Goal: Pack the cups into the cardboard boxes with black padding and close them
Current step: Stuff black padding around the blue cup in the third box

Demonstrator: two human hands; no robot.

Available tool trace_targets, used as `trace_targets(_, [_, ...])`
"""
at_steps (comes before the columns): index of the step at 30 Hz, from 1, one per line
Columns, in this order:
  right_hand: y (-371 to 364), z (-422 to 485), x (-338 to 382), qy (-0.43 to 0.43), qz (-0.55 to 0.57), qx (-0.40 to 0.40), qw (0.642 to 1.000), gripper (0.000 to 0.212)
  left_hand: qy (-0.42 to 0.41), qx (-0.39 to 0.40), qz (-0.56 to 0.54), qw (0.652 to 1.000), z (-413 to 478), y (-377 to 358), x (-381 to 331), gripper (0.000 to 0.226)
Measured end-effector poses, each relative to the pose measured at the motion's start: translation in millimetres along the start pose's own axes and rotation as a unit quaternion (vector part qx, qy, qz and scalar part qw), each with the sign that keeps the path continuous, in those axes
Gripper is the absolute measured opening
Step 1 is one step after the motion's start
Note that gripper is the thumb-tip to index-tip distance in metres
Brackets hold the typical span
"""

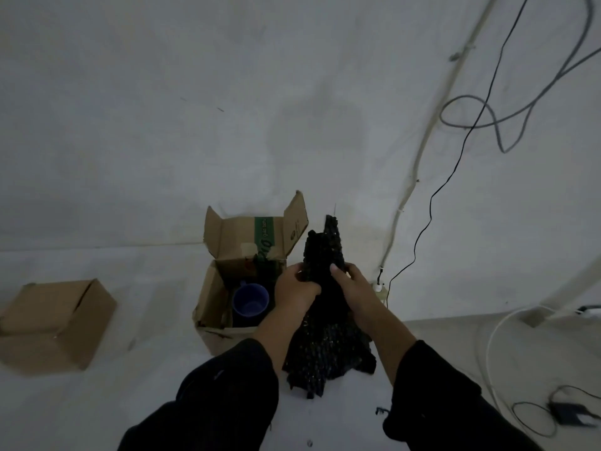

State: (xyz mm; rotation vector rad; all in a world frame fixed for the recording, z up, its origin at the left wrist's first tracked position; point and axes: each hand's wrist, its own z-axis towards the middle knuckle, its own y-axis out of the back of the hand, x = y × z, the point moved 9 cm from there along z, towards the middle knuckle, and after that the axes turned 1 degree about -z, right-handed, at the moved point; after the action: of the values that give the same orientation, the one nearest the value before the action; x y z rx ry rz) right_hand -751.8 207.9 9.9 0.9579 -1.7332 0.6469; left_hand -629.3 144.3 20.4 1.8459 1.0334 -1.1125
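An open cardboard box (211,297) stands on the white floor at centre, its flaps up. Inside it sits a blue cup (250,302), mouth upward, on dark padding. Just right of the box, both hands hold up a sheet of black padding (325,336). My left hand (296,288) grips its left side and my right hand (351,284) grips its right side. The sheet's top end rises above the hands and its lower end hangs down between my forearms, in black sleeves. A second cardboard box (55,323) sits shut at far left.
A white wall rises behind the boxes. Black and grey cables (455,164) hang down the wall at right. A socket (379,288) sits at the wall's foot. White cord and a black adapter (569,415) lie on the floor at lower right.
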Motion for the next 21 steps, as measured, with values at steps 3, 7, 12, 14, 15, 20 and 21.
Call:
trace_targets(3, [-1.3,0.0,9.6,0.045,-0.120,-0.052,0.990,0.030,0.010,0.003,-0.035,0.999,0.2,7.0,-1.6,0.015])
trace_targets(7, [-18.5,1.7,10.6,0.048,-0.124,-0.037,0.990,0.047,-0.028,-0.059,-0.009,0.998,7.2,25.8,-6.6,0.022])
trace_targets(12, [-32.5,-6.6,30.2,0.111,-0.174,-0.073,0.976,0.055,-0.067,-0.161,0.103,0.979,3.0,54.6,-15.3,0.037])
trace_targets(14, [-37.0,-12.0,39.7,0.152,-0.207,-0.099,0.961,0.043,-0.063,-0.169,0.112,0.977,-0.3,57.5,-17.6,0.039])
trace_targets(15, [-40.7,-13.5,41.8,0.159,-0.216,-0.103,0.958,0.036,-0.060,-0.155,0.092,0.982,1.2,54.6,-17.3,0.040])
trace_targets(20, [-56.4,-11.4,44.7,0.147,-0.234,-0.092,0.957,0.019,0.013,-0.005,-0.106,0.994,5.9,29.9,-12.1,0.041])
trace_targets(21, [-60.1,-10.0,45.2,0.140,-0.229,-0.075,0.960,0.018,0.015,0.022,-0.107,0.994,6.5,28.2,-13.3,0.040])
